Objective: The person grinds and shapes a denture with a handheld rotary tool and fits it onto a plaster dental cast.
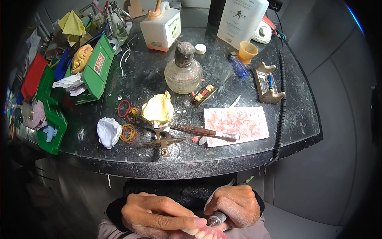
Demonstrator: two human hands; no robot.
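Observation:
Low at the front edge of the view, my left hand pinches a denture with white teeth and a pink base. The denture's lower part runs out of the picture. My right hand is wrapped round a grey metal rotary handpiece, its end close beside the denture. The right fingertips are mostly hidden, and whether the tool touches the denture I cannot tell. Pale dust coats both hands. Beyond them on the black bench stands a yellowish plaster model on a brass articulator.
A wooden-handled wax knife reaches onto a white sheet with pink shavings. Behind are a glass spirit lamp, a blue lighter and large containers. Green bins crowd the left; a coiled cord hangs at right.

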